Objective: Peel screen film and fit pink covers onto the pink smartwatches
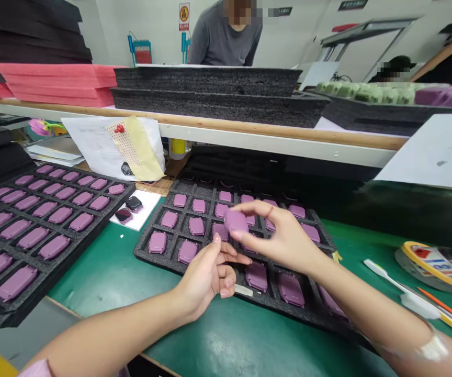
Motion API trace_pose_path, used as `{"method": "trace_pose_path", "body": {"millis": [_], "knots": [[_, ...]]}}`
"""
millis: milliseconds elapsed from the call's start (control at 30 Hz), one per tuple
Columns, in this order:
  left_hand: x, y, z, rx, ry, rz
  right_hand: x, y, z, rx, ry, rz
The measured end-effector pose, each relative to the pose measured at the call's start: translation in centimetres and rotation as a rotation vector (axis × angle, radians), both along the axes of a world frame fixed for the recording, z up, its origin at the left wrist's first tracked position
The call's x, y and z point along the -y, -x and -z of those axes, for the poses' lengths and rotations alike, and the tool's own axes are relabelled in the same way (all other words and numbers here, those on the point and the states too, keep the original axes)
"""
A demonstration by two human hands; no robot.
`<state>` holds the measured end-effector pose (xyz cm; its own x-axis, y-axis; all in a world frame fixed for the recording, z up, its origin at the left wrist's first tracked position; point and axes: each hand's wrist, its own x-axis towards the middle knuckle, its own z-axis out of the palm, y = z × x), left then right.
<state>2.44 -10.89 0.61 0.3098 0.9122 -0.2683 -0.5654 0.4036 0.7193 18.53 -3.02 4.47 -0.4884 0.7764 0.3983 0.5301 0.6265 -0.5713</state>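
A small purple watch-like case [236,221] is pinched between the thumb and fingers of my right hand [284,233], above the black foam tray [174,260]. Just to the left of it is my left hand [212,269], palm turned inward, thumb raised and fingers loosely bent and apart. Its thumb tip is close to the held case; whether they touch I cannot tell. More purple cases [188,252] lie in the tray's compartments under and around both hands. A pale strip [244,289] shows at the tray's near edge beside my left fingers.
Another foam tray of purple cases [16,283] lies on the left. Between the trays, two dark pieces [134,203] rest on white paper. At right are a toothbrush [379,269], pens and a round container [433,267]. A shelf [249,133] crosses behind; a person [226,36] is beyond it.
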Motion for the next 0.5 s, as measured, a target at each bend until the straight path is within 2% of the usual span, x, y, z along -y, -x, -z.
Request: {"method": "trace_pose_path", "body": {"millis": [33,67,167,233,367,433,500], "knots": [[0.0,0.0,0.0,-0.073,-0.048,0.01,-1.9,0.6,0.1,0.046,0.041,0.092],[0.1,0.1,0.1,-0.16,-0.109,0.041,-3.8,1.3,0.3,0.088,0.057,0.123],[0.2,0.4,0.3,-0.491,-0.358,0.131,-8.8,4.1,1.3,0.2,0.093,0.144],[0.2,0.7,0.4,-0.712,-0.542,0.147,-10.8,6.0,2.4,0.254,0.086,0.166],[0.1,1.2,0.6,-0.962,-0.821,0.188,-12.0,8.3,4.4,0.325,0.038,0.199],[0.0,1.3,0.6,-1.006,-0.875,0.215,-12.0,8.0,4.9,0.358,0.028,0.191],[0.1,1.3,0.7,-1.033,-0.909,0.24,-12.3,6.5,4.6,0.395,0.032,0.198]]}}
